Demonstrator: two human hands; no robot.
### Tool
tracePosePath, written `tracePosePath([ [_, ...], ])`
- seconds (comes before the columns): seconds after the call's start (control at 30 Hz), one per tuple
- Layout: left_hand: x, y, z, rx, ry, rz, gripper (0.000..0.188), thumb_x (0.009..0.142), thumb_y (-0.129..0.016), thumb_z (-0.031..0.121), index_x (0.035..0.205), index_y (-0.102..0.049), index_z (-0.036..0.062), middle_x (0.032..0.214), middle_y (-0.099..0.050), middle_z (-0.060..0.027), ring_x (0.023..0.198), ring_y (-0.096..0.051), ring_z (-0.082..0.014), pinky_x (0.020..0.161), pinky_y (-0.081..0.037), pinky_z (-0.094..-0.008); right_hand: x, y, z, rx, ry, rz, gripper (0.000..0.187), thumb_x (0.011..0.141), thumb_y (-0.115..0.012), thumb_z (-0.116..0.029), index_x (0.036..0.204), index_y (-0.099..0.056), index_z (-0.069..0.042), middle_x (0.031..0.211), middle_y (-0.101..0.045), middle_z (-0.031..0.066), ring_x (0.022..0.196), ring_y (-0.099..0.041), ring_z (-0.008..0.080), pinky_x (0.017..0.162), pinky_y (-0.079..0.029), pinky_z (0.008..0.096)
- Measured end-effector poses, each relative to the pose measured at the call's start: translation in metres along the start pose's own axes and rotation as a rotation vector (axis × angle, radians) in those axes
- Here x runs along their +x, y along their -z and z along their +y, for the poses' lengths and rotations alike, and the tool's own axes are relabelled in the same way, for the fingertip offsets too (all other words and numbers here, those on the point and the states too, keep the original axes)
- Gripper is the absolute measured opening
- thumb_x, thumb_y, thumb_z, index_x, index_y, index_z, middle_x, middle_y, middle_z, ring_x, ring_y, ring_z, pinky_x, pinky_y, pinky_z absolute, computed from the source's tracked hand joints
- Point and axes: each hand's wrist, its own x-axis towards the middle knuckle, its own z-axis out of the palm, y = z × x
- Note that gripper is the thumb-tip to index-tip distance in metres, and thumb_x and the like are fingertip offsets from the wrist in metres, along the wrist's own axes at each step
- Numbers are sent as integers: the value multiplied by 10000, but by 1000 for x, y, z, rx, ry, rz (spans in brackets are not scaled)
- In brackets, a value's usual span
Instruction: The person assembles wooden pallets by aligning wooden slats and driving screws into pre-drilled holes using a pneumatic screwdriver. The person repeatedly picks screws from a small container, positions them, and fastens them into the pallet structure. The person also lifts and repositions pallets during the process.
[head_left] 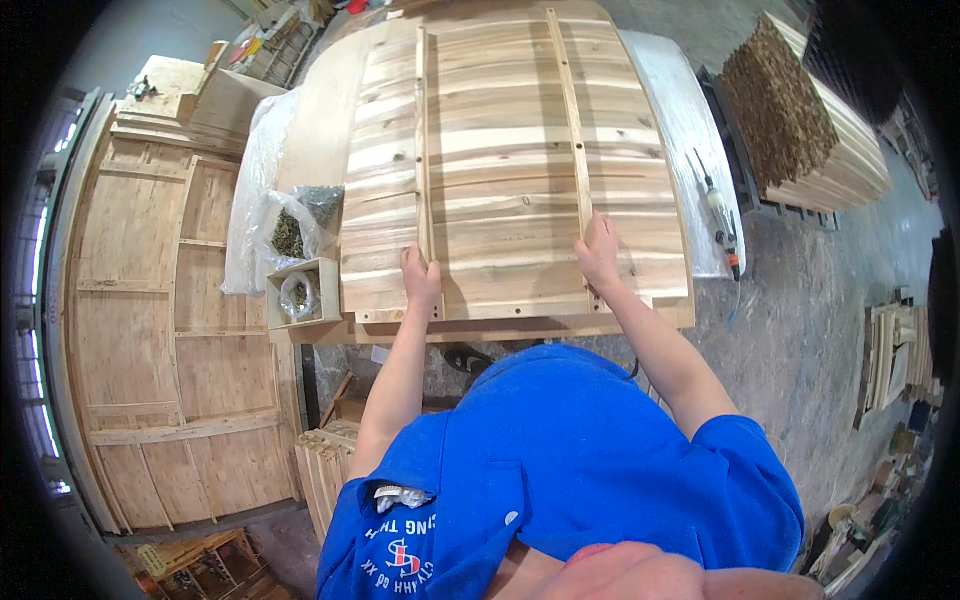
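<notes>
A wide wooden panel (500, 200) with striped grain lies flat in front of me. Two long narrow wooden battens run away from me across it, a left batten (422, 150) and a right batten (574, 110), both dotted with dark holes. My left hand (421, 278) is closed around the near end of the left batten. Near its own close end, the right batten is gripped by my right hand (599, 258), fingers along its top. Part of each batten's end is hidden under the hands. A strip with holes (518, 312) edges the panel's near side.
Left of the panel are a plastic bag of small dark hardware (290, 232) and an open box with a roll (298, 296). A power screwdriver (716, 205) lies at right on plastic-wrapped boards. Stacked timber (790, 110) stands beyond; framed wooden panels (130, 300) stand far left.
</notes>
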Motion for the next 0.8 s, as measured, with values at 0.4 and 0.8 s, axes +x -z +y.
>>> tracePosePath([
  [0.4,-11,3,10,16,-71,58,520,709,-522,39,1211,-409,-38,1081,-467,-229,1057,-414,-383,943,-327,-424,-2,-4,8,-51,-8,-53,579,678,-548,-38,1237,-399,-2,1115,-459,213,1052,-416,386,919,-333,447],
  [0.8,-15,4,11,5,-48,90,504,713,-517,52,1203,-424,-20,1136,-464,-232,1098,-409,-381,967,-319,-429,-3,-7,5,-68,21,-29,534,682,-534,-57,1199,-427,18,1097,-479,213,1036,-440,387,895,-357,450],
])
